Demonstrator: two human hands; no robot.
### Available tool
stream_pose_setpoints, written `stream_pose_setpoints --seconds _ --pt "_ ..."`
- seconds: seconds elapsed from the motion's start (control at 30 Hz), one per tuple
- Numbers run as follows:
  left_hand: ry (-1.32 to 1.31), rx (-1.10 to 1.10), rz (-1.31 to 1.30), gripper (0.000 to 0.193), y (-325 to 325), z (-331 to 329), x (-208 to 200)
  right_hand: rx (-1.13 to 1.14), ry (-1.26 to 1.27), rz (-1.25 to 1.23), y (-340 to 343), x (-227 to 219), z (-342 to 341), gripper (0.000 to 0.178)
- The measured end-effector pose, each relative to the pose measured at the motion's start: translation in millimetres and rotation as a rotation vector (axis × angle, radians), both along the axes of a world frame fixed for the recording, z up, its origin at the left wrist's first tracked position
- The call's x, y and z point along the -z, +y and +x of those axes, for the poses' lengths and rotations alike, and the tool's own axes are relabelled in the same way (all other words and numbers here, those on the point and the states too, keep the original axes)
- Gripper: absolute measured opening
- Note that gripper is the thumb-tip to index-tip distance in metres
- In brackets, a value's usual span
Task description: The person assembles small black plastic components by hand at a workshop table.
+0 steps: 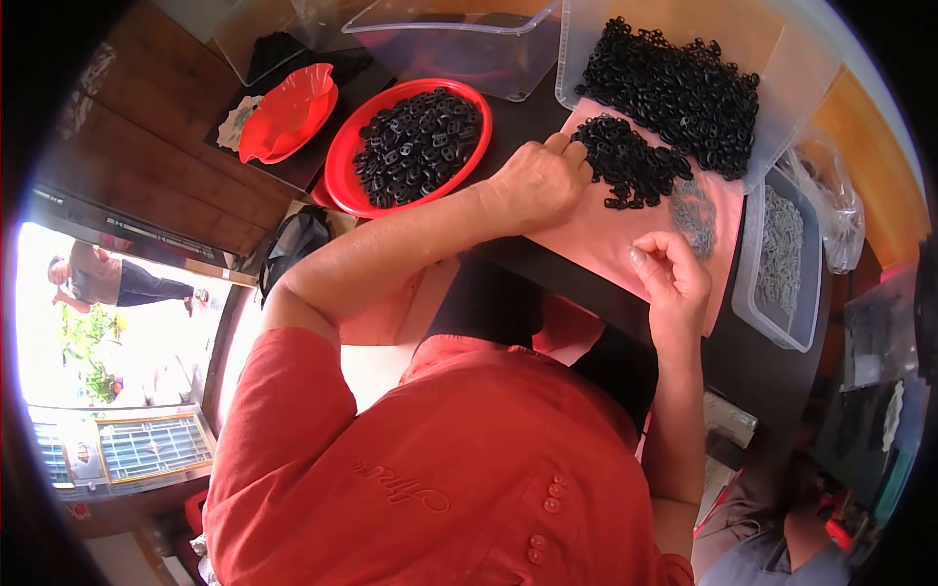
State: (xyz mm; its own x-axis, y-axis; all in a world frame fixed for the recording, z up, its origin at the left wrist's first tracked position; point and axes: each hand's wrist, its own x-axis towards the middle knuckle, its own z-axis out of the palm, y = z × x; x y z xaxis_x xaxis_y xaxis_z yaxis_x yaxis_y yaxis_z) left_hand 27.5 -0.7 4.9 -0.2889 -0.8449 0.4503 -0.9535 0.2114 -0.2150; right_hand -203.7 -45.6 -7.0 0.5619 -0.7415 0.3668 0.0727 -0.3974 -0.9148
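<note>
On the pink cloth [596, 234] spread over the dark tabletop [772, 376], a loose heap of small black rings [630, 161] lies within easy reach. The left hand [537, 186] rests knuckles-up at the heap's near edge, fingers curled and touching the rings; whether it grips any cannot be told. The right hand [669, 273] hovers over the cloth nearer the body, thumb and forefinger pinched together as if on a small part, which is too small to confirm. Beside it lies a patch of small grey metal pieces [694, 215], likely kept close for picking. A clear tub [796, 68] behind holds more black rings, a shallow clear tray [782, 322] to the right more grey pieces. A red bowl [342, 166] of black parts stands to the left.
</note>
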Motion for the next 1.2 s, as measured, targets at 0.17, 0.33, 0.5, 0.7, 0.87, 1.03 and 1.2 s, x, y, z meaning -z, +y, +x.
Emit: stream_pose_setpoints --seconds 0.17,0.33,0.5,0.7,0.87,1.03,1.2 --pt "-0.03 0.047 0.035 0.008 -5 6 1 -0.013 0.005 0.037 -2 3 -3 0.005" --pt "0.256 0.261 0.004 0.012 12 -1 2 -0.001 0.01 0.1 -2 2 -3 0.006" --pt "0.2 0.236 0.023 0.01 9 -1 -1 0.016 0.01 0.128 -2 1 -1 0.005" --pt "-0.12 0.279 0.0 0.009 -1 -11 2 0.023 0.02 0.134 -2 3 -2 0.005" --pt "0.125 0.11 0.069 0.01 0 -12 1 0.027 -0.007 0.166 -1 6 -3 0.005" --pt "0.912 0.112 0.154 0.013 21 -22 0 0.023 -0.024 0.224 4 -3 8 0.004" --pt "1.689 0.003 0.495 0.01 38 -48 -18 0.015 -0.063 0.143 10 -7 25 0.002"
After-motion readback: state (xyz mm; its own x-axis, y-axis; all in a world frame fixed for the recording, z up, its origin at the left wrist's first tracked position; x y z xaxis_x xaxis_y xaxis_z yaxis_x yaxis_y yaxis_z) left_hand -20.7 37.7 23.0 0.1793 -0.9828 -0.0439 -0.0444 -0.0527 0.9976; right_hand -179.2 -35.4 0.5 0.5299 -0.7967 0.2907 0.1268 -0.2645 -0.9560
